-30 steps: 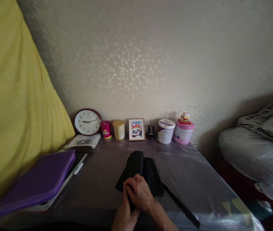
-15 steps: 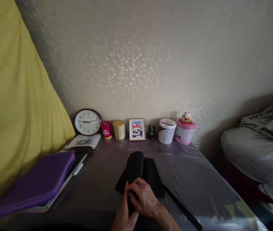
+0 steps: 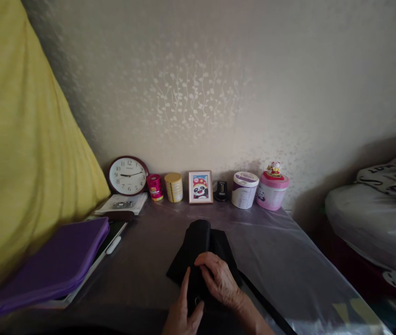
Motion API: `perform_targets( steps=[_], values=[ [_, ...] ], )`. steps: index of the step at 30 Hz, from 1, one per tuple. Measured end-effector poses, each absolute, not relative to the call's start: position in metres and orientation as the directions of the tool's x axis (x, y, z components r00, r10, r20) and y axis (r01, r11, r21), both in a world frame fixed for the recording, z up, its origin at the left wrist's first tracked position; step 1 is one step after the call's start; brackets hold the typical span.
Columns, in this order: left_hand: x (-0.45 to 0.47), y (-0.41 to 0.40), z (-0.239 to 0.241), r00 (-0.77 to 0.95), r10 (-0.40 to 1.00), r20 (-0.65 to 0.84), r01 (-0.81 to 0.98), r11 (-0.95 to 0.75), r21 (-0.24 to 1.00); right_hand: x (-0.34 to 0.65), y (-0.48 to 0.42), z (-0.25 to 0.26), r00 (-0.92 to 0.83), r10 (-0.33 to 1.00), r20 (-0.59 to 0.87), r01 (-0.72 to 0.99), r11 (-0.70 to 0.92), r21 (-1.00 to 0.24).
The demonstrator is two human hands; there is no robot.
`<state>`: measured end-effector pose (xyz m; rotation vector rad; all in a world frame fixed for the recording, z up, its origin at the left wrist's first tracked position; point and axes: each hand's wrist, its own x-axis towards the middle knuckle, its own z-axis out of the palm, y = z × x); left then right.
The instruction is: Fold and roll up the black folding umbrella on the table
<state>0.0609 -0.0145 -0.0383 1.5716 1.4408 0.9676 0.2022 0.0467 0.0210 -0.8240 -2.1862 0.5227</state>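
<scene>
A black folded cloth item (image 3: 198,242) with a long black strap (image 3: 267,304) lies on the plastic-covered table (image 3: 288,265) in front of me. My left hand (image 3: 182,314) rests at its near end with the forefinger stretched along the fabric and the thumb pressing it. My right hand (image 3: 221,281) lies on top of the black item, fingers curled and pinching the fabric near its middle.
A purple zip case (image 3: 55,263) lies at left beside a yellow cushion (image 3: 16,163). Along the wall stand a clock (image 3: 128,175), a red tin (image 3: 155,187), a yellow tin (image 3: 174,187), a framed picture (image 3: 200,186), a white tub (image 3: 242,189) and a pink tub (image 3: 272,190). Bedding (image 3: 375,223) sits right.
My right hand has shifted a little to the right and farther along the black item. My left forefinger has straightened out along the fabric. The camera tipped slightly.
</scene>
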Motion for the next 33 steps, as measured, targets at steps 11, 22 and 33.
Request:
perform_targets(
  steps=[11,22,33],
  values=[
    [0.063,-0.015,-0.016,0.063,0.981,-0.185,0.533,0.124,0.837,0.183,0.135,0.004,-0.575,0.697,0.428,0.556,0.717,-0.42],
    [0.062,-0.017,-0.007,0.069,0.976,-0.205,0.584,0.127,0.802,0.243,0.159,-0.011,0.079,0.94,0.332,0.744,0.166,-0.648],
    [0.063,-0.022,0.0,0.058,0.979,-0.195,0.579,0.126,0.806,0.268,0.096,-0.005,0.086,0.984,0.153,0.434,0.101,-0.895]
  ],
)
